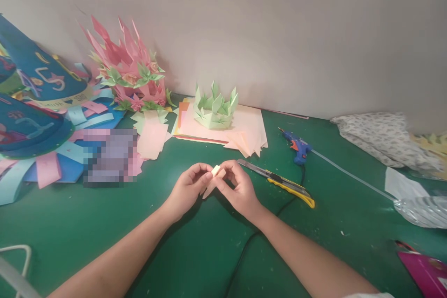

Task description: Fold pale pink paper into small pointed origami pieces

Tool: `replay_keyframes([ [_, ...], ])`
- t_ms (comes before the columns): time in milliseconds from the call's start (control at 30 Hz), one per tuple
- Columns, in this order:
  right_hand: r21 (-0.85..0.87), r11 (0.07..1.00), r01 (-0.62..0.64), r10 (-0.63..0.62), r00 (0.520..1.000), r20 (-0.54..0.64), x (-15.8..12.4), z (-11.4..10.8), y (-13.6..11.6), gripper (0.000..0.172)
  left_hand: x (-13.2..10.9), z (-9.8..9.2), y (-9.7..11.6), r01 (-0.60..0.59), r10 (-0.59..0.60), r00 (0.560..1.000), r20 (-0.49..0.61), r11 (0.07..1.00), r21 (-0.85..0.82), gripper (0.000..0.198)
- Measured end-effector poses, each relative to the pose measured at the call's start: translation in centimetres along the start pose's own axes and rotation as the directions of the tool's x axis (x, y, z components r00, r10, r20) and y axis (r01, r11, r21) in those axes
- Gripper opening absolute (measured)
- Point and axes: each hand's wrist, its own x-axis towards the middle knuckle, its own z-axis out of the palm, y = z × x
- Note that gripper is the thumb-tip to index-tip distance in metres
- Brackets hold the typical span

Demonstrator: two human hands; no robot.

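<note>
Bare forearms (118, 265) nearest; left hand (190, 191) and right hand (241, 191) both pinching small folded pale paper (216, 170). Beyond: spiky green paper crown (213, 120) on flat pink sheets (250, 121).

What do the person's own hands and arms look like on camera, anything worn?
The left hand and right hand have no gloves, and no rings show. Both forearms are uncovered, without a visible watch or bracelet. A sliver of whitish sleeve shows beside the right forearm; no left sleeve is in view.
</note>
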Motion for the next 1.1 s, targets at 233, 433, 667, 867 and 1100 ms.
replay_keyframes([
  [233,0.050,0.998,-0.025,0.025,1.000,-0.008,0.21,-0.06,-0.27,0.005,-0.04,-0.21,0.18,0.040,-0.038,0.998,0.054,0.998,-0.047,0.024],
  [433,0.005,1.000,-0.029,0.029,0.999,-0.019,0.17,0.19,-0.20,0.004,0.10,-0.50,0.19,0.097,-0.082,0.988,0.130,0.989,-0.114,0.027],
  [667,-0.060,0.998,0.029,-0.033,0.997,-0.064,0.01,0.15,0.13,0.007,0.17,-0.52,0.16,0.092,-0.079,0.991,0.108,0.988,-0.122,0.023],
  [867,-0.056,0.998,0.025,-0.030,0.995,-0.095,0.02,0.04,0.23,0.008,0.09,-0.41,0.30,0.052,-0.046,0.995,0.084,0.997,-0.064,0.021],
  [1100,-0.014,1.000,0.021,-0.022,0.998,-0.065,0.06,-0.03,0.21,0.006,0.08,-0.67,0.23,0.073,-0.072,0.997,0.042,0.997,-0.031,0.020],
])
